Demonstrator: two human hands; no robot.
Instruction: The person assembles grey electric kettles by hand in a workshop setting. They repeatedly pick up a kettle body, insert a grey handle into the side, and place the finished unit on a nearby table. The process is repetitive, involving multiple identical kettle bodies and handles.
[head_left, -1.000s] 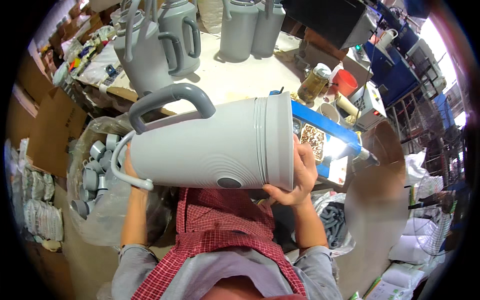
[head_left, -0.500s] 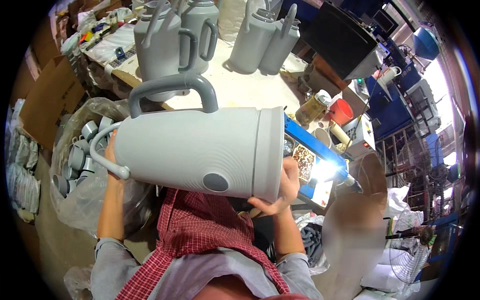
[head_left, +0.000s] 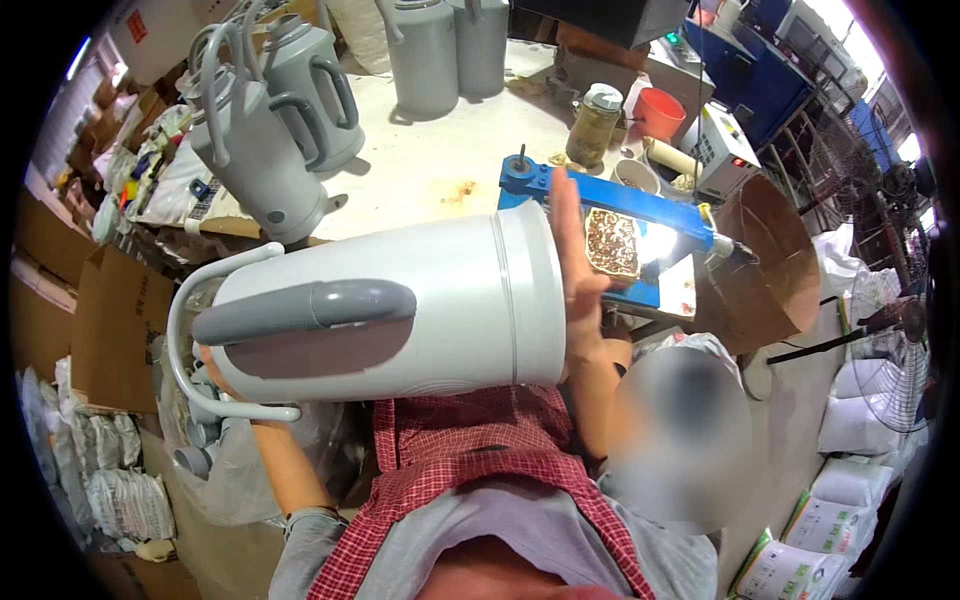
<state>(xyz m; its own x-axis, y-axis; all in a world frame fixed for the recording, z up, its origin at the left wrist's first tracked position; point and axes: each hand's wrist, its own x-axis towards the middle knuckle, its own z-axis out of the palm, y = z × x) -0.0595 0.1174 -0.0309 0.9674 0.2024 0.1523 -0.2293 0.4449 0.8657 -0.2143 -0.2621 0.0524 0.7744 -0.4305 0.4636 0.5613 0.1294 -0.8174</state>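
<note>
A light grey insulated jug [head_left: 450, 300] lies on its side in the air before me, held between my two hands. Its dark grey side handle [head_left: 310, 308] faces up toward me, and a thin carrying loop [head_left: 180, 330] arcs around the left end. My left hand [head_left: 212, 372] is at that end; most of its fingers are hidden behind the jug. Pressed flat against the wide base on the right is the palm of my right hand [head_left: 582, 275], its fingers straight and pointing away from me.
Several similar jugs [head_left: 255, 150] stand on the white table [head_left: 430, 175]. A blue metal fixture [head_left: 640, 203] sits right of the base, by a speckled tray [head_left: 612, 243]. A jar [head_left: 597, 125] and red cup [head_left: 660, 113] are behind. Left below is a plastic bag [head_left: 245, 490] of grey parts.
The jug has rolled, bringing its side handle from the far edge to the top. My right hand has gone from gripping the base rim to lying flat against the base.
</note>
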